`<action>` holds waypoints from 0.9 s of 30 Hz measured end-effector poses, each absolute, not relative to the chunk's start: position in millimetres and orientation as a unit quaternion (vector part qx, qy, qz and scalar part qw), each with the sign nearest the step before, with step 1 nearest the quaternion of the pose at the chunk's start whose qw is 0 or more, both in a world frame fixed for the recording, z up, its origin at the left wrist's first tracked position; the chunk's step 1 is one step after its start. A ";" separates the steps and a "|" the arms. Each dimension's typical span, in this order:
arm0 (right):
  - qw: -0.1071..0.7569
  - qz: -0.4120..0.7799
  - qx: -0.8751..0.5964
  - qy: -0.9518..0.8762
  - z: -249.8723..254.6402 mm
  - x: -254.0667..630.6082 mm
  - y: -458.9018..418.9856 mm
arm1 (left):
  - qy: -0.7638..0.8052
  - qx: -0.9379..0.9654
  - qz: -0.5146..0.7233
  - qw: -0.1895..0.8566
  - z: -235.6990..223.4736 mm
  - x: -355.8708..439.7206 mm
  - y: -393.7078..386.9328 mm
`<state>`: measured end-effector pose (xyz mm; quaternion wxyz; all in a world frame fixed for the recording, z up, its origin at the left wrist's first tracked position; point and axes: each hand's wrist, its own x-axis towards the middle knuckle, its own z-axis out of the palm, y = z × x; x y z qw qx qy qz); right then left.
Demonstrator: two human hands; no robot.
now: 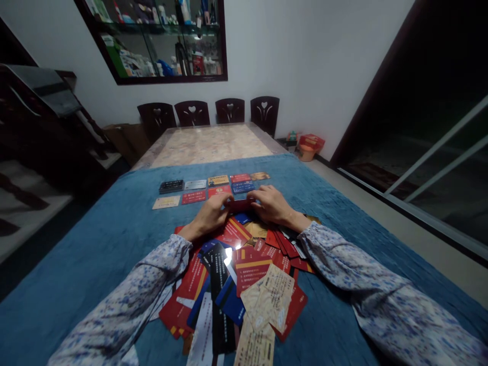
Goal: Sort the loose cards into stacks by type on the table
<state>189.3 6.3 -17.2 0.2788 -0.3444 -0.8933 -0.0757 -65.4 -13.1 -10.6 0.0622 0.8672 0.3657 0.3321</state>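
Note:
My left hand and my right hand pinch the two ends of a dark red card, held on edge between them; whether it is one card or a stack I cannot tell. Under and in front of my wrists spreads a loose heap of red cards, blue cards, black cards and beige cards. Just beyond my hands, cards lie in two rows: a black stack, a pale card, red cards, a yellow card and a blue stack.
A blue cloth covers the near part of the table; its stone-patterned top shows beyond. Several dark chairs stand at the far end. An orange bucket sits on the floor by the wall, near a dark doorway at right.

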 end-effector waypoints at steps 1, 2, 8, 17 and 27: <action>0.278 -0.077 -0.345 -0.893 -17.6 188.8 6.1 | 0.369 0.866 0.331 0.062 -10.9 -65.6 -12.8; 0.278 -0.079 -0.346 -0.893 -17.8 188.3 5.9 | 0.372 0.865 0.330 0.062 -11.1 -65.8 -12.5; 0.263 -0.087 -0.361 -0.890 -17.7 185.1 2.9 | 0.377 0.866 0.325 0.048 -13.1 -66.1 -11.4; 0.225 -0.074 -0.396 -0.887 -22.2 182.4 0.0 | 0.417 0.862 0.287 0.011 -22.8 -63.7 -10.7; 0.227 -0.067 -0.399 -0.886 -15.0 177.9 -3.0 | 0.412 0.856 0.310 0.010 -23.3 -62.1 -10.6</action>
